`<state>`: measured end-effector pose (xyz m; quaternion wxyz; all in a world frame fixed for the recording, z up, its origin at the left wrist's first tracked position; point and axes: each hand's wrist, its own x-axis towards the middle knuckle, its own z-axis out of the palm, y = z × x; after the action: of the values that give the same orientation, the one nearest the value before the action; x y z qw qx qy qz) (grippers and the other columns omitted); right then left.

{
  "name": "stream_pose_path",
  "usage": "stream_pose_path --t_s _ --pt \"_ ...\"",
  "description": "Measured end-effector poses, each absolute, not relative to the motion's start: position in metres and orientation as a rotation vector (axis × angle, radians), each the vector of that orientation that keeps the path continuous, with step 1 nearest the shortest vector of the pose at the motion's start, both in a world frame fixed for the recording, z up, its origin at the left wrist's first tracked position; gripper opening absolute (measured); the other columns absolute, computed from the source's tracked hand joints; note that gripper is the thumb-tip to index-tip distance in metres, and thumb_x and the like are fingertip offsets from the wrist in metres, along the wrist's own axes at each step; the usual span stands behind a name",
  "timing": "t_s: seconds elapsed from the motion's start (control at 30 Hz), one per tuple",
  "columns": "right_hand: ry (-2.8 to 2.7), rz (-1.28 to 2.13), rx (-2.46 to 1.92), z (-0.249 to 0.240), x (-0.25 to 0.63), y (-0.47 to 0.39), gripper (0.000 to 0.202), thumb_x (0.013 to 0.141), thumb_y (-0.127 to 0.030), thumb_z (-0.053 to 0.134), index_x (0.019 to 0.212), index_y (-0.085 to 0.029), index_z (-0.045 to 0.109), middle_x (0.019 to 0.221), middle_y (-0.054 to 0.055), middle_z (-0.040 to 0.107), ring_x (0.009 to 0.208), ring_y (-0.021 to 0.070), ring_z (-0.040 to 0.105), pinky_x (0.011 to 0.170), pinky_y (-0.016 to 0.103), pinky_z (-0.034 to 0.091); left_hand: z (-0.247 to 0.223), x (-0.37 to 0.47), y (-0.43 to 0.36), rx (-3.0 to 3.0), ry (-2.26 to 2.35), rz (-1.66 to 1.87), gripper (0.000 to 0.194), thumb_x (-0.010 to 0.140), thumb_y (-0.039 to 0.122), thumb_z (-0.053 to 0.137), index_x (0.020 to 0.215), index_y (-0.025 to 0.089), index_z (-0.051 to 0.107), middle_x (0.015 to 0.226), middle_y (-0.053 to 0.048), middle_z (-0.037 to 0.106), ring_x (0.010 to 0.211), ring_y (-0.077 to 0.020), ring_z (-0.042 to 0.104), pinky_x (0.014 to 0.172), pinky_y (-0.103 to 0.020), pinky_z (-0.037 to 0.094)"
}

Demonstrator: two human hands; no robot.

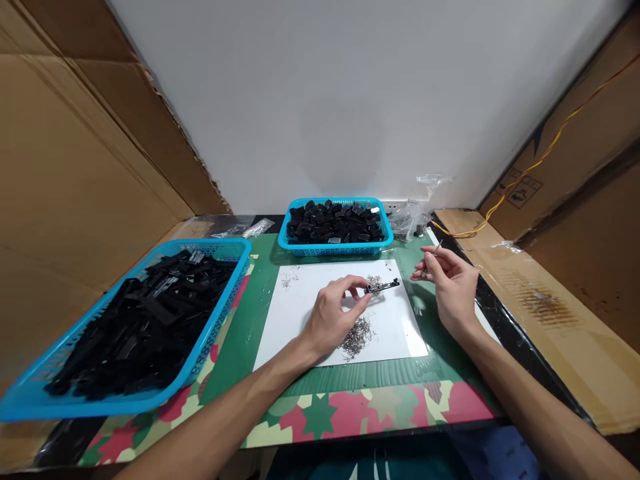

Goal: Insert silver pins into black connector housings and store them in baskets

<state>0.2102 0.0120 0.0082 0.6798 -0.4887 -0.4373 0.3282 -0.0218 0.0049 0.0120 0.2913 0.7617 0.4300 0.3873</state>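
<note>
My left hand (336, 312) pinches one end of a long, narrow black part (385, 287) between thumb and fingers, above a white sheet (290, 327). The part's free end points right. My right hand (450, 283) is raised at the sheet's right side, its fingers closed on a thin metal tool (439, 248) whose tip points up; most of it is hidden by the fingers. Small metal pieces (358, 337) lie heaped on the sheet below my left hand. More of them lie behind the black part, and a few are scattered at the sheet's back left.
A large blue basket (205, 353) of long black parts stands at the left. A smaller blue basket (337, 250) of black pieces is at the back. Clear plastic bags (411, 217) lie beside it. Cardboard (565, 280) and a yellow wire (555, 137) border the right.
</note>
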Motion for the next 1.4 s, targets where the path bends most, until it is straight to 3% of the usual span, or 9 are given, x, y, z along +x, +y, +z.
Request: stream_pose_path --t_s 0.17,0.3,0.5,0.57,0.7,0.97,1.13,1.4 --pt "-1.004 0.883 -1.105 0.0 0.213 0.014 0.027 0.092 -0.043 0.071 0.103 -0.019 0.071 0.068 -0.002 0.061 0.052 0.0122 0.055 0.049 0.026 0.05 0.018 -0.024 0.002 1.958 1.134 1.051 0.016 0.096 0.026 0.065 0.11 0.02 0.069 0.103 -0.004 0.073 0.088 -0.0171 0.065 0.081 -0.031 0.049" --pt "-1.199 0.873 -1.185 -0.001 0.208 0.011 0.03 0.096 -0.045 0.062 0.106 -0.018 0.071 0.065 -0.003 0.055 0.052 0.0128 0.048 0.049 0.026 0.039 0.017 -0.027 0.003 1.883 1.167 1.095 0.016 0.096 0.031 0.066 0.108 0.021 0.066 0.095 -0.002 0.069 0.085 -0.0164 0.063 0.077 -0.029 0.047" --pt "-1.587 0.723 -1.439 -0.001 0.205 0.009 0.03 0.094 -0.039 0.055 0.09 -0.018 0.075 0.078 0.004 0.068 0.068 0.0184 0.054 0.062 0.029 0.038 0.007 -0.034 0.015 1.462 1.1 1.244 0.024 0.104 0.046 0.05 0.106 0.024 0.043 0.086 0.001 0.067 0.07 -0.0132 0.058 0.066 -0.027 0.044" --pt "-1.688 0.708 -1.486 -0.002 0.202 0.008 0.028 0.093 -0.037 0.056 0.089 -0.018 0.075 0.072 0.002 0.065 0.066 0.0184 0.054 0.062 0.029 0.037 0.005 -0.035 0.019 1.398 1.076 1.297 0.024 0.104 0.045 0.051 0.107 0.024 0.041 0.081 0.003 0.065 0.065 -0.012 0.054 0.065 -0.026 0.043" --pt "-1.824 0.691 -1.504 0.001 0.195 0.003 0.018 0.087 -0.032 0.064 0.083 -0.018 0.075 0.063 0.0 0.058 0.06 0.0159 0.047 0.059 0.029 0.033 0.003 -0.037 0.023 1.343 1.072 1.329 0.022 0.101 0.039 0.056 0.108 0.023 0.042 0.081 0.003 0.063 0.067 -0.0117 0.055 0.067 -0.026 0.042" --pt "-2.018 0.837 -1.326 -0.001 0.185 -0.007 0.011 0.087 -0.031 0.076 0.091 -0.021 0.079 0.085 0.003 0.074 0.069 0.0163 0.057 0.066 0.029 0.04 0.006 -0.035 0.018 1.393 1.056 1.288 0.019 0.099 0.036 0.055 0.111 0.021 0.055 0.089 -0.001 0.062 0.071 -0.0124 0.053 0.066 -0.026 0.041" --pt "-2.068 0.903 -1.287 -0.002 0.186 -0.007 0.009 0.092 -0.023 0.07 0.092 -0.021 0.079 0.08 0.002 0.07 0.07 0.0165 0.058 0.066 0.029 0.041 0.008 -0.033 0.015 1.425 1.031 1.221 0.016 0.096 0.031 0.057 0.104 0.019 0.062 0.085 0.0 0.059 0.07 -0.0121 0.051 0.064 -0.026 0.039" --pt "-2.206 0.901 -1.226 0.008 0.191 -0.011 0.01 0.099 -0.023 0.062 0.095 -0.021 0.071 0.094 0.003 0.074 0.085 0.0189 0.064 0.077 0.03 0.043 0.014 -0.029 0.009 1.455 1.014 1.094 0.011 0.091 0.027 0.058 0.094 0.019 0.064 0.07 0.002 0.053 0.063 -0.0127 0.046 0.062 -0.027 0.038"
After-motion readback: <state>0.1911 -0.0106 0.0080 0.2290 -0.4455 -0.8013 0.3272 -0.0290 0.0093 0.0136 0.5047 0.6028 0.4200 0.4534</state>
